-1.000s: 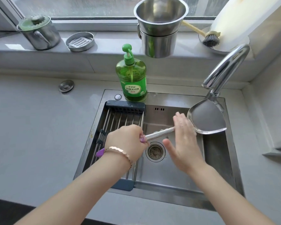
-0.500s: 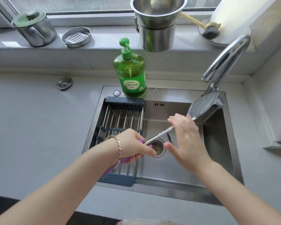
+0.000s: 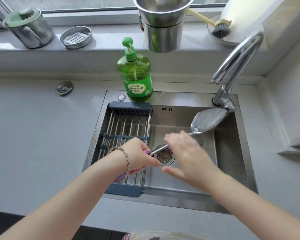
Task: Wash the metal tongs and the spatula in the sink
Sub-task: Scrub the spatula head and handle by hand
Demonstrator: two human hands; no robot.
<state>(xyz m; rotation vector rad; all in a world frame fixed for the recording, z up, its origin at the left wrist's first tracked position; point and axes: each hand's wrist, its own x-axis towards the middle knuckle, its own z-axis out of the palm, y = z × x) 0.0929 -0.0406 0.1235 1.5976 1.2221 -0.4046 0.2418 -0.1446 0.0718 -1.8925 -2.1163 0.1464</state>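
Observation:
A metal spatula (image 3: 207, 120) with a purple handle stretches across the steel sink (image 3: 232, 153), its wide blade up by the tap base. My left hand (image 3: 139, 155) grips the purple handle above the drain. My right hand (image 3: 189, 154) lies over the spatula's metal shaft, fingers straight and blurred; whether it touches the shaft I cannot tell. No tongs show in this view.
A roll-up drying rack (image 3: 126, 135) covers the sink's left part. A green dish-soap bottle (image 3: 136, 75) stands on the back rim, the tap (image 3: 235, 64) at the right. Steel pots (image 3: 163, 26), a brush (image 3: 220, 30), a kettle (image 3: 29, 28) and a small dish (image 3: 75, 37) sit on the sill.
The spatula's blade has tipped from flat to edge-on and moved back toward the tap base. My left hand has lowered the handle toward the drain; my right hand has slid down the shaft.

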